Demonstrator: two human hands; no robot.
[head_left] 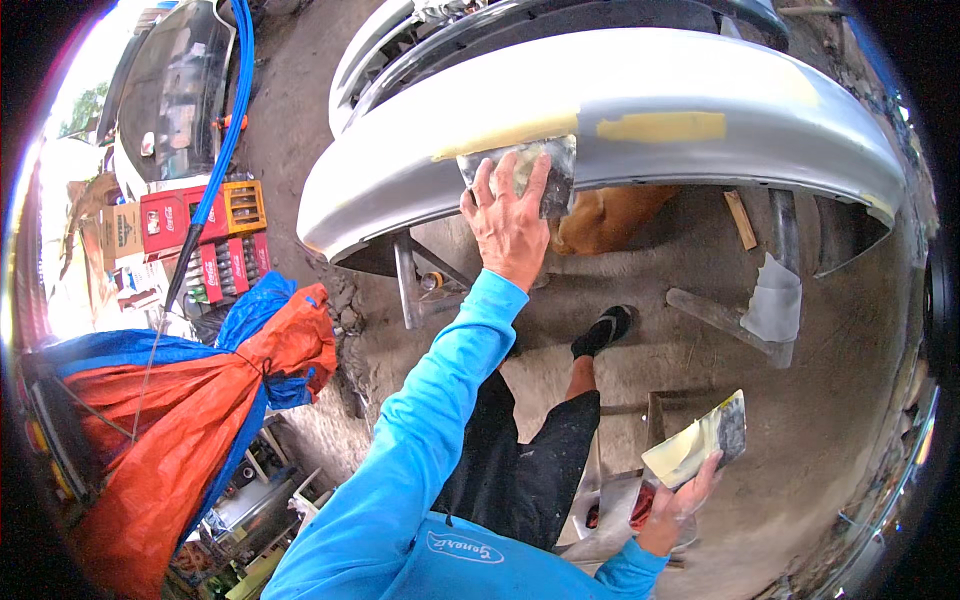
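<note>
My left hand (507,220) presses a flat dark-grey putty spreader (558,180) against the front face of a silver-grey car bumper (420,170), its fingers laid along the plate. Above the spreader runs a streak of yellow putty (520,127), and a second yellow patch (660,127) lies farther right on the bumper. Low on the right, my right hand (685,505) grips a putty board (733,425), a flat plate tilted upward. Pale yellow putty (685,452) covers its left part.
Stands (405,280) support the bumper, with a brown animal (610,220) partly hidden beneath. More bumpers (390,55) lie behind. An orange and blue tarp (190,410) is bundled at left, near red bottle crates (185,220). A blue hose (232,130) hangs there. A metal stand leg (740,325) rests at right.
</note>
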